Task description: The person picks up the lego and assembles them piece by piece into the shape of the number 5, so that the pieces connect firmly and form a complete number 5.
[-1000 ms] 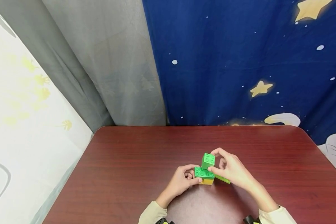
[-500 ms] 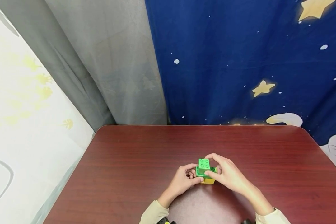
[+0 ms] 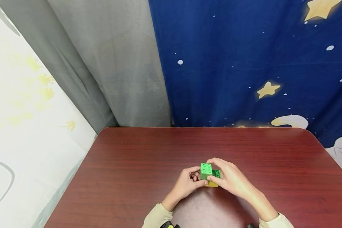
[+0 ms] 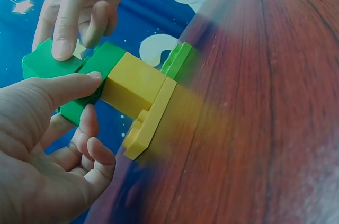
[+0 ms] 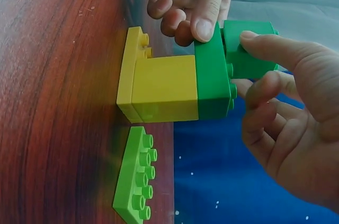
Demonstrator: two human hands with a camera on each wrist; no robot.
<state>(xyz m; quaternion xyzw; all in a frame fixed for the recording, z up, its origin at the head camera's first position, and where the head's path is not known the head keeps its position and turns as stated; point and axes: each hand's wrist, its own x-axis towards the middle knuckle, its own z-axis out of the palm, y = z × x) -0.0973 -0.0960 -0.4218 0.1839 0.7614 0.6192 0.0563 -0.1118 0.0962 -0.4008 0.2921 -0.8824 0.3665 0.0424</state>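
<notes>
My right hand (image 3: pixel 235 180) pinches a square green brick (image 3: pixel 206 169) between thumb and fingers, over the left end of a longer dark green brick (image 5: pixel 213 78). A narrow dark line shows between these two in the right wrist view. My left hand (image 3: pixel 184 185) grips the dark green brick at its left end. Below that comes a yellow block (image 5: pixel 165 87), which stands on a thin yellow plate (image 5: pixel 127 70) with studs showing at one end. Beside the stack lies a light green studded plate (image 5: pixel 131 176), apart from it in the right wrist view and hidden in the head view.
The bricks stand on a reddish-brown wooden table (image 3: pixel 136 158) with rounded far corners. Behind its far edge hang a grey curtain (image 3: pixel 125 79) and a blue curtain (image 3: pixel 231 63) with stars. A pale sheet (image 3: pixel 31 126) hangs at the left.
The right hand has moved the square green brick left and down onto the left end of the dark green brick. The left hand keeps its grip on the stack.
</notes>
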